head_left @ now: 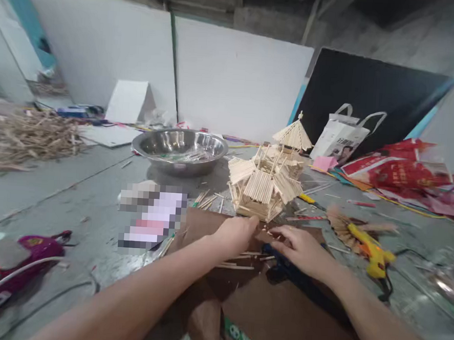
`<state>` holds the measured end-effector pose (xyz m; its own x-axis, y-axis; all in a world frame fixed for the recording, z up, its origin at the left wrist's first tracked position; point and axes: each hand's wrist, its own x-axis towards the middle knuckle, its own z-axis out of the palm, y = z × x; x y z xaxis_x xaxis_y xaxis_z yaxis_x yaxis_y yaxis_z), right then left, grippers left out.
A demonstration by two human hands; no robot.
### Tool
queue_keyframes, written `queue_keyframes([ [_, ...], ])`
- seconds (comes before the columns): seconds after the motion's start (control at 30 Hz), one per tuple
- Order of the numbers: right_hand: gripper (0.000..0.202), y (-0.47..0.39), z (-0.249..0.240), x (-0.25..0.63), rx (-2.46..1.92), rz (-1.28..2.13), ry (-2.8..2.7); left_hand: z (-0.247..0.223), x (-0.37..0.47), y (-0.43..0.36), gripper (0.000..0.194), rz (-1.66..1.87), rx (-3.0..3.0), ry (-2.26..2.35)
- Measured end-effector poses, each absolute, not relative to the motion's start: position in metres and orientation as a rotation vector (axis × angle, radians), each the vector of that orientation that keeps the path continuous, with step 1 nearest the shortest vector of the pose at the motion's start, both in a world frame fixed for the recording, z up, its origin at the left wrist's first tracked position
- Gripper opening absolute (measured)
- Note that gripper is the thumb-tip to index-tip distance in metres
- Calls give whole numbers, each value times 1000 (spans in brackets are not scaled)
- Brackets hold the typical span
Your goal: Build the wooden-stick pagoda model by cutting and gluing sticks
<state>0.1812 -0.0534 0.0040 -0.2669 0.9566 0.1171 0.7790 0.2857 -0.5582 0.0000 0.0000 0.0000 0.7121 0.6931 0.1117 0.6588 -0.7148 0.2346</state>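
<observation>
My left hand is closed, its fingers curled at the edge of a brown board; what they grip is hidden. To its right, my right hand has thumb and fingers apart, close to small stick bits. Beneath that hand lies a dark blue tool, blurred and partly covered. Several thin wooden sticks rest on the board below my left hand. Just beyond both hands stands a pavilion model made of pale sticks, with slatted roof panels.
A steel basin stands behind, left of the model. A partly pixelated phone-like item lies left. A yellow glue gun is right, a purple corded device far left. Loose sticks, a paper bag and red packaging lie farther back.
</observation>
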Motion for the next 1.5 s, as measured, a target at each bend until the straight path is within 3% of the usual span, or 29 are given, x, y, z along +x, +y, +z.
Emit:
queue_keyframes([
  [0.2,25,-61,13,173,-1394,758,-1928,9,14,-16,16,518,2412,908],
  [0.57,22,-60,11,174,-1442,664,-1719,16,14,-17,17,680,2149,917],
  [0.8,27,-53,6,182,-1393,741,-1539,11,34,-10,25,862,1277,965],
  [0.93,26,-52,7,185,-1442,661,-1635,14,51,-4,20,914,998,901],
  [1.17,25,-54,12,185,-1412,616,-1703,3,62,6,9,918,733,699],
  [1.5,25,-49,6,187,-1460,537,-1719,-7,59,18,15,921,726,647],
])
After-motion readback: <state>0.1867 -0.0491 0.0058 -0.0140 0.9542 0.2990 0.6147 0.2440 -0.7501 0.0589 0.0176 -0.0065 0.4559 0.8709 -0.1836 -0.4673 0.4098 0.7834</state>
